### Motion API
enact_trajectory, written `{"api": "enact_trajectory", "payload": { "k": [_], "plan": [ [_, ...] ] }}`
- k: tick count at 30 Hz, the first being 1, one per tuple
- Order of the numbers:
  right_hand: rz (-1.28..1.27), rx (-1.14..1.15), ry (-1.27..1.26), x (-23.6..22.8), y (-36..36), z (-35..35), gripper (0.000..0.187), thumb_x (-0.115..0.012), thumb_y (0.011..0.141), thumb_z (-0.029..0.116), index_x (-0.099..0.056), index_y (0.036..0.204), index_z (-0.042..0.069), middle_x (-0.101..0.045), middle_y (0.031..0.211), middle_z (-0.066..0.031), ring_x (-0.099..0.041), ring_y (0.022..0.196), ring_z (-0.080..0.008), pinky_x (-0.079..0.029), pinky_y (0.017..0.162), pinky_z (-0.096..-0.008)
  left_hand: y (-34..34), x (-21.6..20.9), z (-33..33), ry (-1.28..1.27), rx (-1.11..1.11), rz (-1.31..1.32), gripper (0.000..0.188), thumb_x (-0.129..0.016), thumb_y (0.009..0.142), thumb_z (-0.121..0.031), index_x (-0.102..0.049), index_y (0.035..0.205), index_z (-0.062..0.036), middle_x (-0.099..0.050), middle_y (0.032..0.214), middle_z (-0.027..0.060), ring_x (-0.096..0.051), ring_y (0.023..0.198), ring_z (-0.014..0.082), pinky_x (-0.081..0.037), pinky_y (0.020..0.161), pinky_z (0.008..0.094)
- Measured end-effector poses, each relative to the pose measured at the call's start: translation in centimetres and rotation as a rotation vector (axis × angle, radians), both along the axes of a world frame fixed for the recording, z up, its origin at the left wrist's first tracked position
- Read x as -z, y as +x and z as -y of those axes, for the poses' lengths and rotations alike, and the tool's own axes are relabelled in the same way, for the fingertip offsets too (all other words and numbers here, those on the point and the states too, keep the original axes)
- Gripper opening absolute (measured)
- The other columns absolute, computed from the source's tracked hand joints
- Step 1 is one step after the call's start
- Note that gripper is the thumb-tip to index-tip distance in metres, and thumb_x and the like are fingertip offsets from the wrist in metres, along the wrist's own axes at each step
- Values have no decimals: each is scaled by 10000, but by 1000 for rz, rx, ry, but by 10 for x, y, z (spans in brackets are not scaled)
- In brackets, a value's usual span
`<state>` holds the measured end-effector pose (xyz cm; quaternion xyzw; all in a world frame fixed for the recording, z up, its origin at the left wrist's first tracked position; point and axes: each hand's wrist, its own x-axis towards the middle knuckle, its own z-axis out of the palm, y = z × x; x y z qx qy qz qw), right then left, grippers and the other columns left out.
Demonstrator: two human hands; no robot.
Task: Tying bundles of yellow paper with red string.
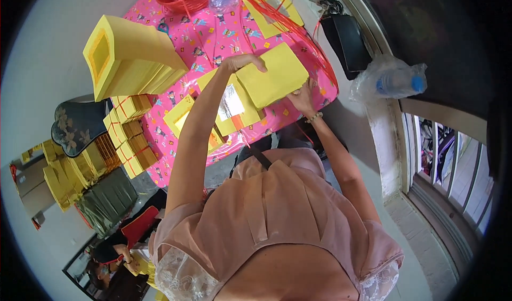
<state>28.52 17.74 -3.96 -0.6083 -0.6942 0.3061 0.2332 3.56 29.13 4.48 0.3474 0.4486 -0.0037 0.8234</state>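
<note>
A thick stack of yellow paper (274, 74) is held between my two hands above the table. My left hand (242, 62) grips its far left corner, the thumb lying on top. Closed on the near right edge, my right hand (302, 99) has its fingers partly hidden under the stack. Just left of it and lower, a yellow sheet with a silver square (230, 102) lies on the table, partly covered by the held stack. Beside that, another yellow sheet (178, 113) shows partly behind my left forearm.
The pink patterned table (213, 39) carries a tall yellow paper stack (133, 55), red-tied bundles (128, 135), a coil of red strapping (186, 2) and a yellow sheet (273, 9). A bagged bottle (397, 82) and black case (345, 45) stand right. Another person (114, 247) sits lower left.
</note>
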Motion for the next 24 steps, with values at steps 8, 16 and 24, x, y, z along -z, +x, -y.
{"api": "enact_trajectory", "payload": {
  "k": [8,16,24],
  "plan": [
    [-332,90,-3,-1,3,17,827,-784,744,200,-288,1376,7,-410,1238,-217,-370,1194,-359,-312,1033,-473,-9,12,-1,8,-27,42,560,-715,732,-246,-577,1214,4,-670,1078,96,-658,923,176,-528,828,320],
    [-488,461,-46,-19,6,45,434,-619,911,163,-468,1288,9,-504,1274,-141,-507,1153,-276,-431,946,-361,3,6,1,-80,-41,110,611,-712,734,-232,-536,1266,12,-658,1109,110,-656,954,194,-522,861,330],
    [-558,317,-292,-64,31,-50,620,-483,944,505,-535,1273,-18,-579,1250,-170,-511,1208,-254,-367,1024,-330,14,11,-7,134,90,-33,485,-731,718,-323,-650,1108,-46,-652,1053,47,-616,939,140,-481,835,281]
  ]
}}
